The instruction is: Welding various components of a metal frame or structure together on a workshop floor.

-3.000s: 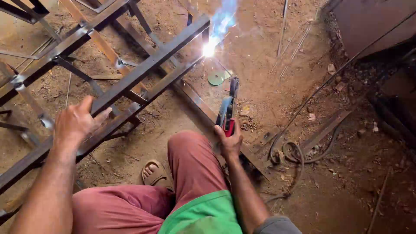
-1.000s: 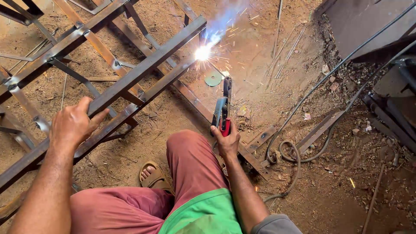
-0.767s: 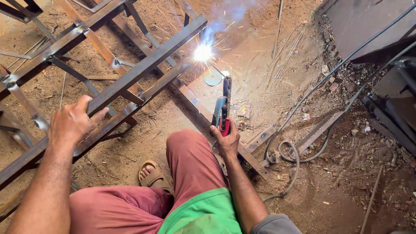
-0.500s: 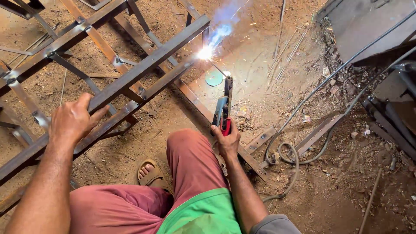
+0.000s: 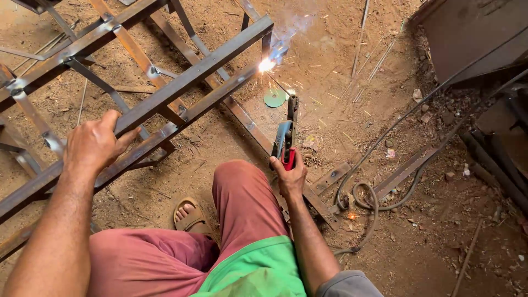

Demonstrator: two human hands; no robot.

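Soft, even daylight fills the scene, with only weak shadows on the dirt floor (image 5: 385, 231). The welding arc (image 5: 267, 65) at 12 o'clock glares white, with pale smoke above it; the picture is sharp.
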